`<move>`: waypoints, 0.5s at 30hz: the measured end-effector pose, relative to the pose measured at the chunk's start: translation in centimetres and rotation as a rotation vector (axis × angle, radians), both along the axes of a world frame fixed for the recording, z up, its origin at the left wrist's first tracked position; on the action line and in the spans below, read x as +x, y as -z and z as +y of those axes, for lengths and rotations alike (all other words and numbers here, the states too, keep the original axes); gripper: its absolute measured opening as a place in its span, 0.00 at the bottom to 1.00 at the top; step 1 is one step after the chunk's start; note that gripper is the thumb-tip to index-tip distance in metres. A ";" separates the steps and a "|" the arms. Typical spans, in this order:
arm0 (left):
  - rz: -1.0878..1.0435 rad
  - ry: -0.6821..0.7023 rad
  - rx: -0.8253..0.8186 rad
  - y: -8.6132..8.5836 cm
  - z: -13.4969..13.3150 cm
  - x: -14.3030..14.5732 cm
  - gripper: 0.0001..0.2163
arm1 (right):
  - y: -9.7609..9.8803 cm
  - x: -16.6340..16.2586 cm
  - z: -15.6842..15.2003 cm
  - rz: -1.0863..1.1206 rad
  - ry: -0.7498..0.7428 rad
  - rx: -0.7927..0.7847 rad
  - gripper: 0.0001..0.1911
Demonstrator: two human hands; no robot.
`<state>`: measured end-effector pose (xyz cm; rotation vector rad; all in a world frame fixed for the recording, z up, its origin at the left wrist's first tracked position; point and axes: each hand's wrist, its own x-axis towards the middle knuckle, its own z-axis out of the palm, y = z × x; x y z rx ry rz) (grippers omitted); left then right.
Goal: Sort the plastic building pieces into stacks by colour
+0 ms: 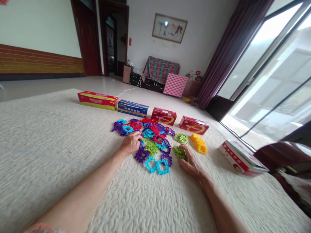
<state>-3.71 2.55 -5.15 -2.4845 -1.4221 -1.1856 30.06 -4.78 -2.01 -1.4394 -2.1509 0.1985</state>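
Observation:
A loose pile of toothed plastic building pieces lies on the quilted cover, with red pieces, purple pieces, light blue pieces and green pieces mixed together. At the pile's left edge is my left hand, fingers curled inward; what they hold, if anything, is hidden. My right hand has its thumb and fingers around the near right side of a green toothed piece, which rests on the cover apart from the pile. Just beyond it sits another green piece. Yellow pieces lie joined together farther right.
Behind the pile stands a row of boxes: a red and yellow-green box, a blue box and two red boxes. A white and red box is at the right. The quilted cover spreads beneath everything.

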 end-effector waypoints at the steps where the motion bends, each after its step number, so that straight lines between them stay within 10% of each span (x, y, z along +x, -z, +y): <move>1: 0.003 0.001 0.002 0.0 0.0 0.0 0.16 | 0.0 0.0 0.1 -0.015 0.001 -0.009 0.30; 15: 0.039 -0.028 0.018 0.2 0.0 -0.3 0.16 | -0.5 0.3 0.3 0.006 -0.034 0.005 0.29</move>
